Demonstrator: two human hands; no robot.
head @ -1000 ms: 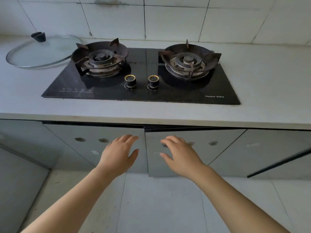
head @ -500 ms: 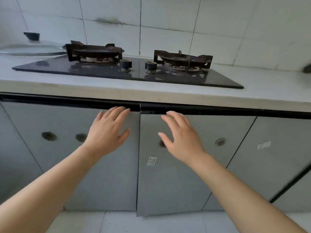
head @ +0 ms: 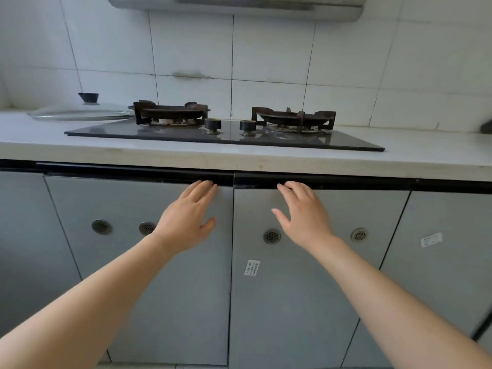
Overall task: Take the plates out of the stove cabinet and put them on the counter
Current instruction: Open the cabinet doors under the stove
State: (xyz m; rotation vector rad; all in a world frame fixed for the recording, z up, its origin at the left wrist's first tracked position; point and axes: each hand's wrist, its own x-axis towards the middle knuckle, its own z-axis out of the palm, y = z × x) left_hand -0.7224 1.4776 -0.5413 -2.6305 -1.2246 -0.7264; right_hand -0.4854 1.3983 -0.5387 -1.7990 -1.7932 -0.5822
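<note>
Contact at the door tops! Both arms have climbed from mid-panel a second ago, and the view has sunk from above the gas hob to nearly level with the counter edge, so the person has crouched in close. The left grip lies flat with its fingers straight, tips at the black pull strip that tops the left cabinet door. The right grip mirrors it on the right cabinet door, fingers spread and relaxed. Neither holds anything. I can't tell whether any fingertip has hooked the lip yet.

Both doors look shut, so the plates are nowhere in sight; behind those panels, I'd judge. That puts us at the opening pull, with nothing out yet. For the landing there's bare counter right of the hob, while a glass lid takes the left.
</note>
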